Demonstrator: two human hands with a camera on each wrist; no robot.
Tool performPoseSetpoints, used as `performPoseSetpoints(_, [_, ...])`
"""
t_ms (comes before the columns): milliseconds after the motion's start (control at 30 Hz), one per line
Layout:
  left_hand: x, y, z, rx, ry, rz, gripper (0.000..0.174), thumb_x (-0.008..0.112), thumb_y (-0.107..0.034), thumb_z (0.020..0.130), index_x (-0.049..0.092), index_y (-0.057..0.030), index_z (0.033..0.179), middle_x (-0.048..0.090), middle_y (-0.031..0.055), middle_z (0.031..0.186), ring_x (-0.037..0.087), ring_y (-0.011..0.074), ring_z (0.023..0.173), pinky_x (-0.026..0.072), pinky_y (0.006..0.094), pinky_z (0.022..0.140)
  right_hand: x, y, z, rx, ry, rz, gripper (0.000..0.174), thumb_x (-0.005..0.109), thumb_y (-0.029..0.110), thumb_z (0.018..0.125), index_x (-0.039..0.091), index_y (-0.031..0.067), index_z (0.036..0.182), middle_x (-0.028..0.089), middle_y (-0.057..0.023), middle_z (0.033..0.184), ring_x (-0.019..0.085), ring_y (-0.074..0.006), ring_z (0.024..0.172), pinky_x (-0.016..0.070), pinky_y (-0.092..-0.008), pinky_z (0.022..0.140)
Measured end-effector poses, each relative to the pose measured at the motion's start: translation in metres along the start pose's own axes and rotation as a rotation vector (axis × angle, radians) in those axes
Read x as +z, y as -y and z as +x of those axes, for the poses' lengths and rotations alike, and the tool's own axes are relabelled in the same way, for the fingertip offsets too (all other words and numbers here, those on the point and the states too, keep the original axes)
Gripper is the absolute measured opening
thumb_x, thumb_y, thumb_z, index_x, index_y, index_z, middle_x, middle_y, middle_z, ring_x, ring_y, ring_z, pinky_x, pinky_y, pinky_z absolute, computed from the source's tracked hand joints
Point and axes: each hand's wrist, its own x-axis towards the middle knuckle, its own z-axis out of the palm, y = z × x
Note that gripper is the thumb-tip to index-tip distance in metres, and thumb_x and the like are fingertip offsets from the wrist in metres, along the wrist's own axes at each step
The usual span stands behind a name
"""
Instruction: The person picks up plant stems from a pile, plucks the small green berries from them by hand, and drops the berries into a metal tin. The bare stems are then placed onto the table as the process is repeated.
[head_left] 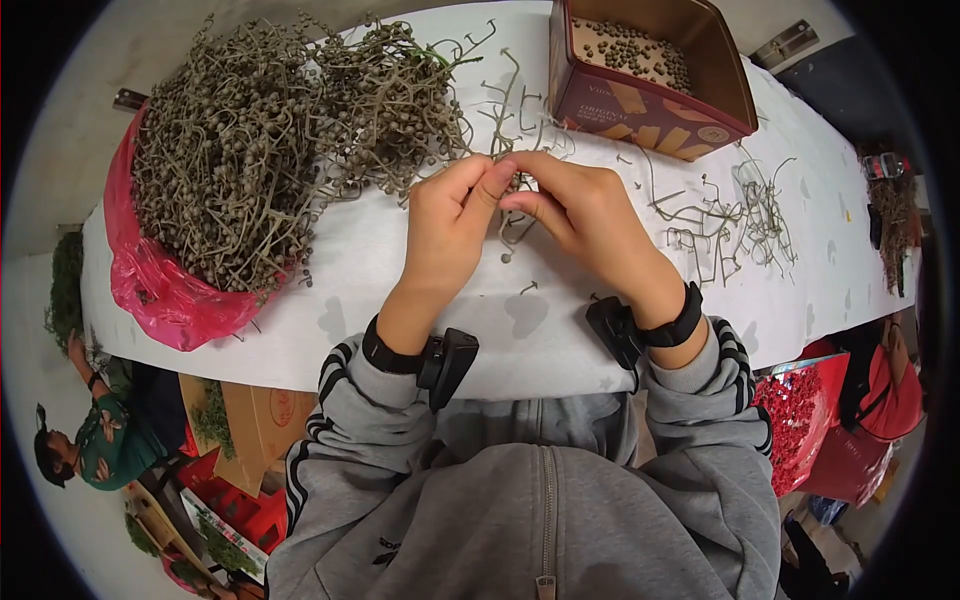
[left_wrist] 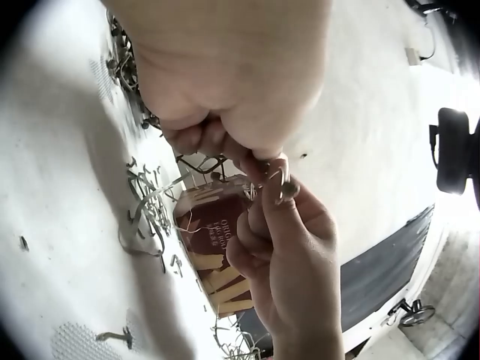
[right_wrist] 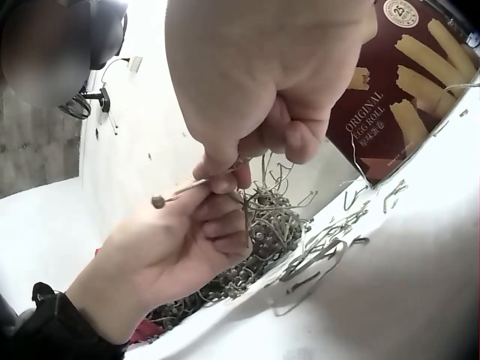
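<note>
Both hands meet over the white cloth, fingertips close together. The left hand pinches a thin stem between thumb and index finger. The right hand pinches at the same stem, its other fingers curled. In the right wrist view the stem sticks out from the fingertips and ends in a small round greenish-brown pod. In the left wrist view a pod shows at the right hand's fingertips. Other pods between the fingers are partly hidden.
A big heap of podded stems fills a pink bag at the left. A dark red tin holding loose pods stands at the back right. Bare stems lie to the right; a person is at far left.
</note>
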Motion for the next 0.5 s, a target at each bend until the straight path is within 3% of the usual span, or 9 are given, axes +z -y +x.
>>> performPoseSetpoints(200, [0.002,0.002,-0.001,-0.084,0.032,-0.106,0.03,0.053,-0.023,0.096,0.058,0.0014,0.08,0.049,-0.0007,0.063,0.04,0.0058,0.061,0.0343,0.023,0.054,0.005,-0.011,0.001,-0.205,-0.02,0.011,0.011,0.063,0.01,0.087,0.058,0.0012,0.091,0.056,-0.0078,0.07,0.051,-0.0166,0.055,0.0399,-0.0277,0.051])
performPoseSetpoints(300, [0.004,-0.013,-0.002,-0.128,0.062,-0.388,0.03,0.05,-0.023,0.098,0.056,0.0008,0.08,0.05,-0.0024,0.069,0.042,0.0047,0.066,0.0355,0.0212,0.059,0.011,-0.004,-0.002,0.197,0.044,0.526,0.011,0.055,0.012,0.092,0.054,0.002,0.087,0.052,-0.0029,0.069,0.041,-0.0114,0.049,0.0333,-0.0264,0.044])
performPoseSetpoints(333, [0.004,-0.012,-0.002,-0.128,0.063,-0.389,0.03,0.05,-0.023,0.098,0.056,0.0008,0.08,0.05,-0.0024,0.069,0.042,0.0047,0.066,0.0355,0.0212,0.059,0.011,-0.003,-0.002,0.198,0.044,0.526,0.011,0.055,0.012,0.092,0.054,0.002,0.087,0.052,-0.0029,0.069,0.041,-0.0114,0.049,0.0333,-0.0264,0.044])
performPoseSetpoints(433, [-0.002,-0.006,-0.001,-0.147,0.138,-0.448,0.028,0.048,-0.022,0.099,0.056,-0.0004,0.083,0.049,-0.0034,0.074,0.043,0.0042,0.07,0.0365,0.0203,0.063,0.012,0.0,-0.001,0.615,0.114,1.286,0.018,0.045,0.017,0.096,0.047,0.0052,0.082,0.046,0.0011,0.068,0.031,-0.0071,0.048,0.0274,-0.0228,0.041])
performPoseSetpoints(500, [0.0,-0.006,-0.002,-0.161,0.137,-0.523,0.028,0.048,-0.022,0.099,0.056,-0.0008,0.083,0.048,-0.0031,0.074,0.042,0.0044,0.07,0.0364,0.0203,0.064,0.016,0.004,0.0,0.635,0.097,1.354,0.019,0.044,0.019,0.096,0.045,0.0064,0.082,0.044,0.0013,0.067,0.029,-0.0068,0.048,0.0265,-0.0221,0.041])
